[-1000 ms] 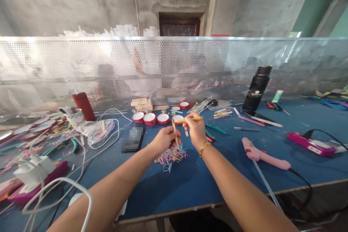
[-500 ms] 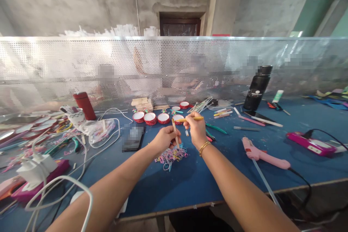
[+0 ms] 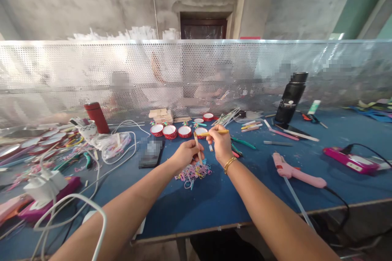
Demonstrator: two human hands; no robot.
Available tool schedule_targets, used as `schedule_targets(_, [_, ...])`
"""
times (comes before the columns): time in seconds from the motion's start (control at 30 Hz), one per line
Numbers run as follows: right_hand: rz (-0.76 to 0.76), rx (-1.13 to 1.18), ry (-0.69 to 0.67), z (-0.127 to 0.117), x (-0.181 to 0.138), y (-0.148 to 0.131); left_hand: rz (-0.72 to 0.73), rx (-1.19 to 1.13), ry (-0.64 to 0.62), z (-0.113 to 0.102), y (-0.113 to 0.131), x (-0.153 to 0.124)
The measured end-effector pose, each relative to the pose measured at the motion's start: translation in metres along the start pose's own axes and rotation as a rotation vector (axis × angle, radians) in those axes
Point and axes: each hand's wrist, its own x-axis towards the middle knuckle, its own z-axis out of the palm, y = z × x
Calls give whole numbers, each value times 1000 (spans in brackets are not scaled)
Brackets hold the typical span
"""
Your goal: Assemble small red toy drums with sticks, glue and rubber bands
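Observation:
My left hand (image 3: pixel 186 154) is closed around a flat wooden stick (image 3: pixel 197 142), which stands nearly upright and tilts slightly. In my right hand (image 3: pixel 221 143) is a yellow pen (image 3: pixel 204 134), held almost level. Its tip reaches the stick's upper end; whether it touches cannot be made out. Beneath my left hand lies a pile of colourful small loops (image 3: pixel 192 176). Just beyond my hands stand several red-rimmed round pieces with white tops (image 3: pixel 184 131). Pliers with green handles (image 3: pixel 243 142) lie to the right of my right hand.
A pink glue gun (image 3: pixel 298 175), a black bottle (image 3: pixel 290 100) and a purple power strip (image 3: pixel 350 161) occupy the right side. To the left are a phone (image 3: pixel 153 155), white cables (image 3: pixel 101 216), a red flask (image 3: pixel 97 118) and cluttered craft parts. A perforated metal screen (image 3: pixel 171 77) borders the back.
The view has shifted very slightly. Both hands keep their hold on the stick and the pen, with the pen tip still at the stick's upper end.

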Motion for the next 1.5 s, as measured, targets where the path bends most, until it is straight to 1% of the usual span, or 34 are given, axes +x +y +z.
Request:
schedule_targets(0.2, [26,-38,8,1,0,2,6,-5,-4,-1,-2,1])
schedule_targets(0.37, [16,-38,21,0,2,4,5,-15,8,-3,-2,1])
schedule_targets(0.83, [12,-44,-31,3,-2,2,-7,10,-4,-1,0,0])
schedule_targets(1.07, [18,-54,-27,2,-1,4,-4,16,6,-2,0,0])
schedule_targets(1.33, [11,-53,22,0,2,3,10,0,5,-3,0,0])
schedule_targets(1.5, [13,-41,4,3,-1,1,7,8,3,-2,-1,0])
